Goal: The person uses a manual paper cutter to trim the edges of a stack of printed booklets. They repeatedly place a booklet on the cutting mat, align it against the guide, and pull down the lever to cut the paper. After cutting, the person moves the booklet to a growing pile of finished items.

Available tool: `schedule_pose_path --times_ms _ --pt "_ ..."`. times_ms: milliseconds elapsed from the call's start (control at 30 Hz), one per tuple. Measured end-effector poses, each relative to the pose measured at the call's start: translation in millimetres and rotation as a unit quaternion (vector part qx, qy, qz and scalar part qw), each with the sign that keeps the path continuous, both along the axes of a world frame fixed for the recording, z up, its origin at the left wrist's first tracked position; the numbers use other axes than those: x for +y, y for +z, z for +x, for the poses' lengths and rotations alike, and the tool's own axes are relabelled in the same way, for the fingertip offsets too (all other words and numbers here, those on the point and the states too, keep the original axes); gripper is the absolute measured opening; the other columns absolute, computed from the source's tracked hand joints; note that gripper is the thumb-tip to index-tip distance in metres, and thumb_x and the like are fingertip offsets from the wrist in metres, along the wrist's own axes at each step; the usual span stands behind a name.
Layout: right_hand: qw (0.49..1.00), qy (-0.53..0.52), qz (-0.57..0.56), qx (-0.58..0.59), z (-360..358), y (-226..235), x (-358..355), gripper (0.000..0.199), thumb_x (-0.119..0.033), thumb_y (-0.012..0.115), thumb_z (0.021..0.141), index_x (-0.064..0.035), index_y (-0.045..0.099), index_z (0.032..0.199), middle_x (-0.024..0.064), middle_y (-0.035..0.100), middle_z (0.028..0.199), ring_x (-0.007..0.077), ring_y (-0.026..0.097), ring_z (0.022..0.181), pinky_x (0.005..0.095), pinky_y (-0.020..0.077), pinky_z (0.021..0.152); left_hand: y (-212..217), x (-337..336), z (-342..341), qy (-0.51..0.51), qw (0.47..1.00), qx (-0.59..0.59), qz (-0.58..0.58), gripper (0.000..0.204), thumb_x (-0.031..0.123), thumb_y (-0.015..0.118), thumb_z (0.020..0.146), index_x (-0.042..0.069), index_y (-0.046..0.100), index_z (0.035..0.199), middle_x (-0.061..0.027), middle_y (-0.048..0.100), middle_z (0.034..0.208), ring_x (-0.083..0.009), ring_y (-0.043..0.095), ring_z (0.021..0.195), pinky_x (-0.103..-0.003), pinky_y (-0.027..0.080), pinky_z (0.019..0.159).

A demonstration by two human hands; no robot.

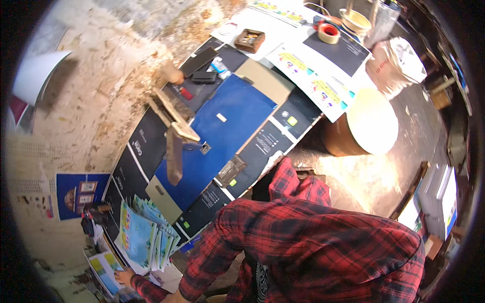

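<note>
At the lower left, my left hand (124,276) lies with its fingers spread on the edge of a booklet with a yellow, green and blue cover (103,265). Only a sliver of my right hand (174,298) shows at the bottom edge, below its red-and-black plaid sleeve; its fingers are out of sight. Beside my left hand, light-blue printed booklets (139,237) stand fanned out in a leaning stack. Up the table from them lies a large blue board (230,113), bearing a brown wooden bar (174,159) and a pale wooden frame-like piece (177,118).
A worn block (232,170) sits at the blue board's near edge. Farther back are a small wooden box (249,40), a tape roll (329,33) and printed sheets (308,76). A round drum with a pale top (373,122) and a white sack (394,65) stand to the right.
</note>
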State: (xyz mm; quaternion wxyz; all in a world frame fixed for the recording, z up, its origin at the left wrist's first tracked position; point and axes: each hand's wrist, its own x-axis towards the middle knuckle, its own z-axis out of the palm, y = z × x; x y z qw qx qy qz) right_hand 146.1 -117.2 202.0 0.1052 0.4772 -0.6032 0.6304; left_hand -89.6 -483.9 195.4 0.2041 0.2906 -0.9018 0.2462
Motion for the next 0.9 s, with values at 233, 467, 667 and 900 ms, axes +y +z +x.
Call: schedule_pose_path --times_ms 233,467,667,900 --pt "0.998 -0.043 -0.037 0.009 -1.3 -13.9 58.1 0.035 -0.033 0.064 0.090 0.0017 0.061 0.093 0.0207 0.064 0.085 0.0391 0.064 0.083 0.0464 0.0508 0.072 47.9 49.5 -106.4 -0.358 0.789 0.308 0.393 0.051 0.050 0.049 0.096 0.013 0.054 0.132 -0.0123 0.058 0.126 -0.0248 0.052 0.119 -0.043 0.039 0.103" --pt "0.913 0.053 0.272 -0.299 40.6 -59.1 339.9 0.032 -0.029 0.060 0.096 0.0022 0.065 0.096 0.0228 0.068 0.087 0.0341 0.066 0.081 0.0434 0.0513 0.074 13.6 146.3 12.7 -0.502 0.540 -0.076 0.671 0.046 0.044 0.047 0.101 0.004 0.060 0.121 -0.0116 0.063 0.114 -0.0262 0.058 0.108 -0.045 0.042 0.098" --pt "0.479 -0.734 0.342 -0.339 90.7 -101.8 568.9 0.086 -0.068 0.078 0.066 0.0083 0.065 0.102 0.0262 0.067 0.099 0.0353 0.067 0.095 0.0424 0.0531 0.082 58.6 353.7 143.0 -0.597 0.214 -0.421 0.649 0.057 0.050 0.060 0.093 -0.005 0.063 0.107 -0.0185 0.065 0.102 -0.0305 0.063 0.094 -0.043 0.050 0.077" --pt "0.420 -0.692 0.427 -0.403 65.9 -137.3 599.6 0.076 -0.066 0.078 0.067 -0.0013 0.068 0.106 0.0206 0.063 0.093 0.0352 0.061 0.084 0.0460 0.0481 0.073 105.5 404.9 182.4 -0.718 -0.123 -0.427 0.536 0.038 0.035 0.055 0.099 -0.001 0.066 0.094 -0.0172 0.065 0.096 -0.0357 0.062 0.087 -0.051 0.047 0.073"
